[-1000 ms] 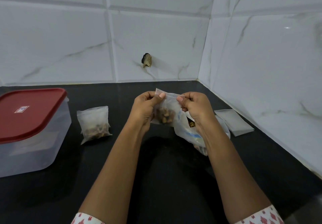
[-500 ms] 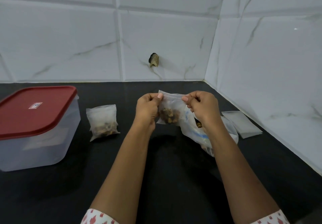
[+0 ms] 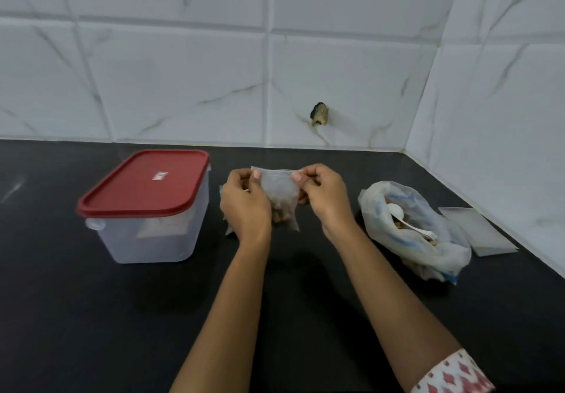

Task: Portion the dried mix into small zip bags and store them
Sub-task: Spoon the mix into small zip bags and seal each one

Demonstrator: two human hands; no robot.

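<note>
The left hand (image 3: 244, 206) hides most of a second bag (image 3: 227, 230) behind it and part of the zip bag (image 3: 282, 187) it pinches; left of that hand, the label (image 3: 160, 175) on the red lid (image 3: 134, 193) is unreadably small; both forearms (image 3: 232, 316) leave the lower edge.

A black counter (image 3: 91, 316) ran back to a wall of white marble-look tiles (image 3: 171, 86) veined in grey. A second tiled wall (image 3: 504, 117) met it at the right, forming a corner. A small dark, brownish lump (image 3: 319, 114) stuck out of the back wall, low above the counter. A faint pale smear (image 3: 12, 189) marked the counter's far left.
</note>
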